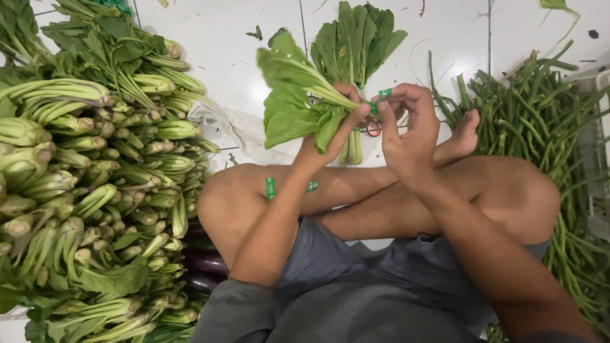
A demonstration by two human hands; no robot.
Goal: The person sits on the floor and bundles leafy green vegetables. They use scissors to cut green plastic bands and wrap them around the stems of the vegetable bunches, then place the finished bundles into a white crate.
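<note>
- A bunch of leafy greens is held up above the person's crossed legs, stems pointing right, leaves fanning left.
- The left hand grips the bunch at the stems, fingers curled around them, thumb pressed along the top.
- The right hand pinches a strip of green tape between thumb and forefinger right at the stem end; the other fingers are bent loosely.
- Another piece of green tape sticks to the left knee.
- A second bunch lies on the white tiled floor just behind the hands.
- A large heap of the same greens fills the left side.
- Long beans are piled on the right.
</note>
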